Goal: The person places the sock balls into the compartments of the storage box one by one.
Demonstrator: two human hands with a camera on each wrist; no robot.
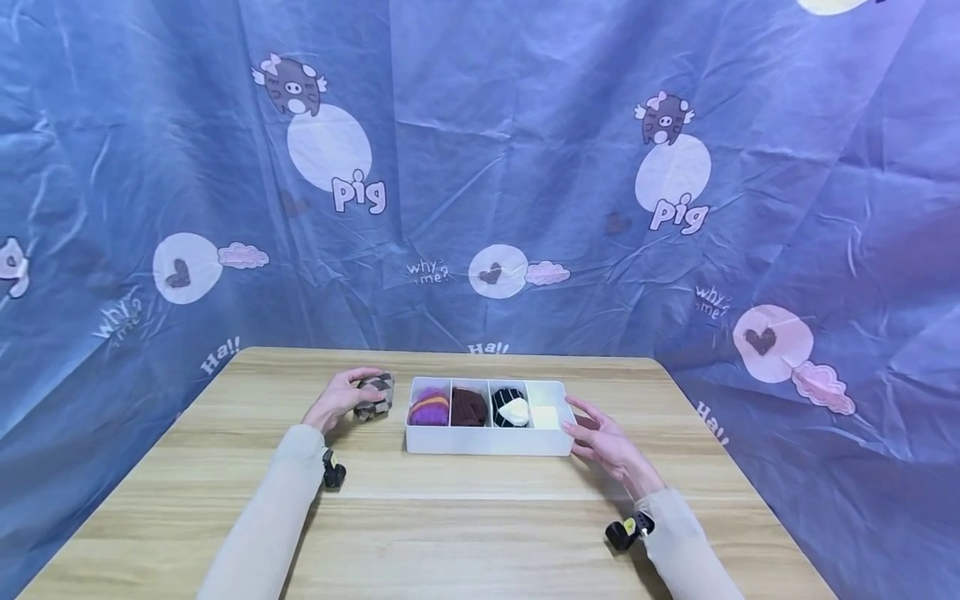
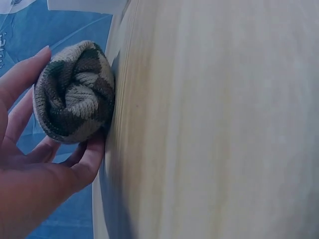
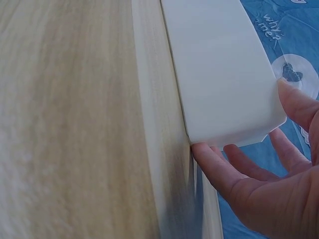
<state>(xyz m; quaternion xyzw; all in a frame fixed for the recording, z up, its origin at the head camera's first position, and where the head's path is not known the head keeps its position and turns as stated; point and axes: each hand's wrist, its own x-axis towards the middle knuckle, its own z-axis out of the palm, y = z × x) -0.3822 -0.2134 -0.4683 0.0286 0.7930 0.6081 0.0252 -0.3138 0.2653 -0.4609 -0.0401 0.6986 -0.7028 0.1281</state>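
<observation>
My left hand [image 1: 343, 400] holds a balled-up pair of grey-and-beige checked socks [image 1: 376, 397] on the table, left of a long white divided box [image 1: 489, 442]. In the left wrist view, thumb and fingers curve around the sock ball [image 2: 75, 94], whose folded knit end faces the camera. At the box's right end my right hand [image 1: 606, 446] grips the corner. In the right wrist view its thumb lies at the upper edge of the box [image 3: 224, 69], the other fingers against the end wall. Purple socks [image 1: 430, 408] with an orange stripe fill the leftmost compartment.
Brown rolled socks [image 1: 468, 407] and a black-and-white pair [image 1: 510, 407] sit in the middle compartments. Pale inner surfaces show in the rightmost compartment [image 1: 546, 392]. The wooden table [image 1: 450, 533] ends at a blue printed curtain [image 1: 480, 167] behind and at both sides.
</observation>
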